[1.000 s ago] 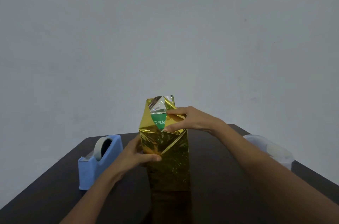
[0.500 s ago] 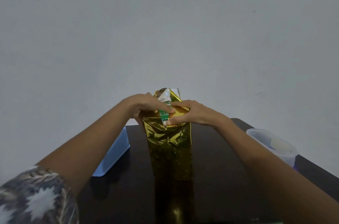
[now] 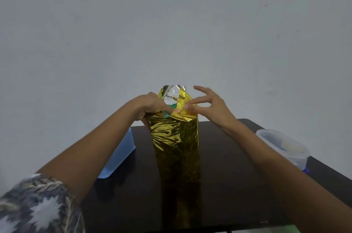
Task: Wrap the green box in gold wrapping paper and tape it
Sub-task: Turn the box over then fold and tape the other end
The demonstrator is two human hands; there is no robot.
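– On the dark table (image 3: 219, 166), dead centre, the green box (image 3: 173, 106) stands on end with gold paper (image 3: 175, 147) round all its sides. Only the top is open, and a bit of green shows between the flaps.

– And the hands?

– Both are up at that top end. The left hand (image 3: 150, 106) has its fingers curled over the top left corner, pinning a folded flap down on the box. The right hand (image 3: 211, 107) is spread wide and holds nothing; only its thumb tip and one fingertip touch the right flap.

– How would you say it handles?

– Light, I'd guess, and tall for its base, so a push near the top could tip it. The paper looks like thin foil: slick and crinkly, likely to spring out of a fold and to tear if pulled hard. The box beneath seems stiff enough to press against.

– So where to take hold?

– On the flaps, pressed flat against the top edges, one hand keeping the fold while the other fetches tape. Gripping the sides would probably just slide the foil.

– Anything else about?

– A blue plastic block (image 3: 122, 152) on the left, half behind the forearm, and a clear tub (image 3: 282, 147) at the right edge. Both sit apart from the box.
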